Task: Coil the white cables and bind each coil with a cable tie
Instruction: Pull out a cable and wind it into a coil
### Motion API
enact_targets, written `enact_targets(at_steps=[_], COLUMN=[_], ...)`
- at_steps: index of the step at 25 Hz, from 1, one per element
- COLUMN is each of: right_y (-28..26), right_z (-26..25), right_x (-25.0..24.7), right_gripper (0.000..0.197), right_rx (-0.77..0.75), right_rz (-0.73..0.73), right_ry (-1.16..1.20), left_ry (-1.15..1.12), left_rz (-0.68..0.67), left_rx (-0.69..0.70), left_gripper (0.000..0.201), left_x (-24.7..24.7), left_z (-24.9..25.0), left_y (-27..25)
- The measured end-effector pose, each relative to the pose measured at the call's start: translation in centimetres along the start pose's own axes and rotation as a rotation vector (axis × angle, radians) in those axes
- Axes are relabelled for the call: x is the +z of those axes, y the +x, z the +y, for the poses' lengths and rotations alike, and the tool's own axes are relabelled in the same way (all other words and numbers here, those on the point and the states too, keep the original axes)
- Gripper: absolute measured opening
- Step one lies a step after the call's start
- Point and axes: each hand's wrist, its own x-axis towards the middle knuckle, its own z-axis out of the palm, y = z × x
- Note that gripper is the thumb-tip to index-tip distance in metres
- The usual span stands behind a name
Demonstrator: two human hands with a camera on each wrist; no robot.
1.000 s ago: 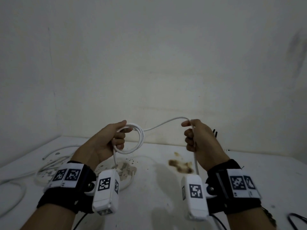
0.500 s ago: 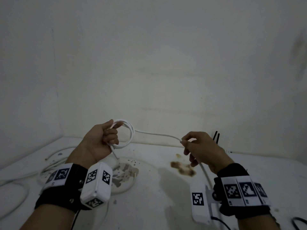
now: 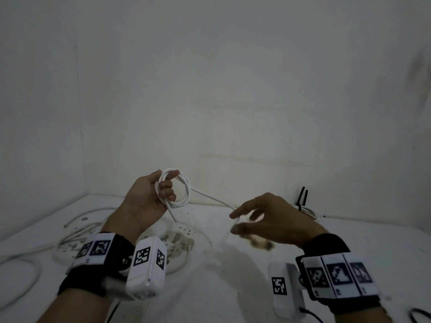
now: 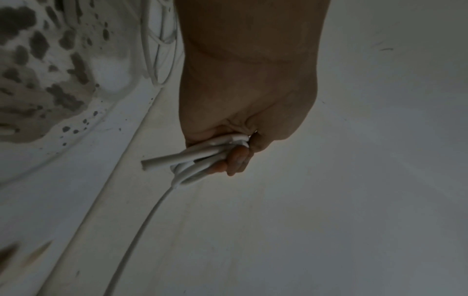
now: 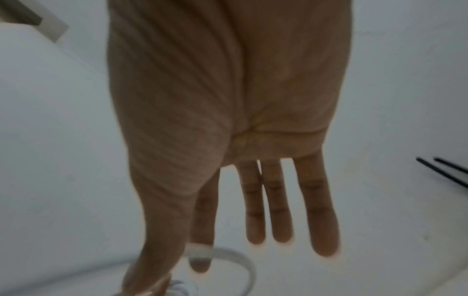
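White cable coil (image 3: pixel 180 190) gripped in left hand (image 3: pixel 145 200), right hand (image 3: pixel 271 220) fingers spread, holding nothing

The cable (image 3: pixel 184 190) looped up there is plain white, and so are the loose cables (image 3: pixel 77 231) lying on the white bench (image 3: pixel 233 287). Brown blotches and dark speckles (image 3: pixel 179 241) stain the bench top. The wall (image 3: pixel 210 89) behind is off-white with faint grey smudges. Two thin black ties (image 3: pixel 303 197) stand out at the back. Both wristbands (image 3: pixel 338 276) are black, carrying white tags printed with black square-block patterns.
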Motion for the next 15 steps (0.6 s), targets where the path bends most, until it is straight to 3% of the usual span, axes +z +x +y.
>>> enact_targets(at_steps=[3, 7, 10, 13, 15], right_y=[0.4, 0.9, 1.1, 1.4, 1.5], right_z=[-0.8, -2.6, -4.4, -5.9, -6.0], right_x=[0.4, 1.9, 3.6, 4.5, 4.7], right_gripper=[0.032, 0.037, 0.036, 0.033, 0.029], right_rx=[-0.065, -0.071, -0.09, -0.034, 0.026], right_rz=[0.235, 0.177, 0.131, 0.211, 0.272], right_ry=[0.163, 0.393, 0.575, 0.833, 0.976], left_ry=[-0.025, 0.03, 0.255, 0.532, 0.598], left_rz=[-0.02, -0.022, -0.049, -0.172, -0.189], left_rx=[-0.052, -0.082, -0.11, -0.11, -0.121], left_gripper=[0.043, 0.041, 0.039, 0.049, 0.057], left_x=[0.2, 1.2, 3.0, 5.3, 6.3], left_z=[-0.5, -1.8, -3.5, -5.1, -5.8], left_y=[0.1, 0.3, -0.1, -1.7, -2.3])
